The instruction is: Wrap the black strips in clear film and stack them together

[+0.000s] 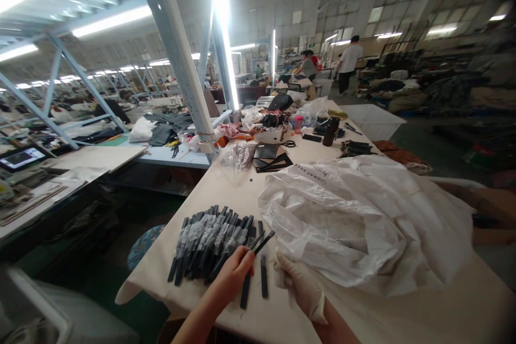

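Observation:
My bare left hand (241, 262) is closed around a narrow black strip (265, 242) that sticks out past the fingers to the upper right. On my right hand (300, 282) is a pale glove. Its fingers are curled together beside the strips, and what they hold, if anything, is hidden. Between the hands a few loose black strips (264, 278) lie on the table. Left of my left hand rests a pile of black strip bundles (209, 242), with greyish, see-through wrapping around their middles.
A large white plastic sack (342, 215) covers the table's right part. Farther back are black flat pieces (268, 156), scissors (288, 144), a dark bottle (331, 131) and a pink-lidded jar (298, 124). A metal post (177, 54) rises at the left edge. People stand far off.

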A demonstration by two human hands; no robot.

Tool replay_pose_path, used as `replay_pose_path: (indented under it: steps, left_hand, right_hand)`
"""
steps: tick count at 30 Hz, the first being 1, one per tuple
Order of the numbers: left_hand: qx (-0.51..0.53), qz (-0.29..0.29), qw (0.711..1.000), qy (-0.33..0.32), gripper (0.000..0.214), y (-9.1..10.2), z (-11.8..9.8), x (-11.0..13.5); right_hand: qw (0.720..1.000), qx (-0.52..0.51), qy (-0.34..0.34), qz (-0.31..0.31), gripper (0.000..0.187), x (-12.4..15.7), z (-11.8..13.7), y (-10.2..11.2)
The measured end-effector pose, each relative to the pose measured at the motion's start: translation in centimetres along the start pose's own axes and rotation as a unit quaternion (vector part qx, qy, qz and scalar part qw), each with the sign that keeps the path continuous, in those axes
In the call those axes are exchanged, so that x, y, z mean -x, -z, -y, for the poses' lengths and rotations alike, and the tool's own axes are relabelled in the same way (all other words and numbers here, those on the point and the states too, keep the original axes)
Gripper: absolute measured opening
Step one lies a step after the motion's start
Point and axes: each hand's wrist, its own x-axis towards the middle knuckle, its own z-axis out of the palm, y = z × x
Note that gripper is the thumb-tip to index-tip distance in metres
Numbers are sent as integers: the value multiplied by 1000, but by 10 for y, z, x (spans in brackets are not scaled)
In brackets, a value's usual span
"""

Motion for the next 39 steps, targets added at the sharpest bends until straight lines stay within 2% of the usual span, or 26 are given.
replay_pose_path:
  steps: [3, 6, 11, 18, 22, 24, 26, 28, 30, 33, 35, 37, 39]
  left_hand:
    - [-14, 38, 999, -15, 21, 1, 6, 18]
    - [-46, 50, 998, -11, 17, -4, 8, 28]
    - [-148, 17, 989, 1, 15, -5, 1, 26]
    - [-237, -29, 971, -9, 15, -10, 0, 17]
    - [-218, -56, 974, -38, 16, -19, 2, 8]
    - [-169, -41, 984, -30, 21, -20, 9, 4]
    - [-119, 1, 993, 12, 31, -20, 20, 1]
    - [-75, 33, 995, 57, 36, -20, 29, -2]
    - [-31, 17, 997, 63, 38, -21, 33, -5]
    - [12, -25, 999, 33, 42, -16, 32, -7]
    - [5, -19, 999, 32, 38, -9, 30, -6]
    - [-17, 2, 999, 37, 34, -3, 30, -5]
    - [-28, 11, 999, 43, 32, -3, 32, -7]
  right_hand:
    - [999, -23, 12, -48, 43, -7, 10, 5]
    - [997, -29, 32, -71, 41, -11, 13, 3]
    - [994, 20, 65, -84, 38, -12, 19, 0]
    - [977, 131, 75, -153, 36, -16, 21, 8]
    - [986, 127, 46, -98, 42, -17, 7, -3]
    - [990, 127, 13, -65, 45, -17, 6, -6]
    - [987, 137, 4, -88, 45, -18, 9, -5]
    - [980, 145, 25, -132, 45, -19, 11, -4]
    - [982, 135, 24, -127, 45, -20, 8, -5]
    - [995, 92, -31, -24, 44, -20, -1, -10]
    - [998, 46, -43, 15, 41, -22, 1, -9]
    - [1000, -7, -24, 10, 39, -26, 8, -9]
    - [997, -67, -6, -27, 40, -30, 13, -13]
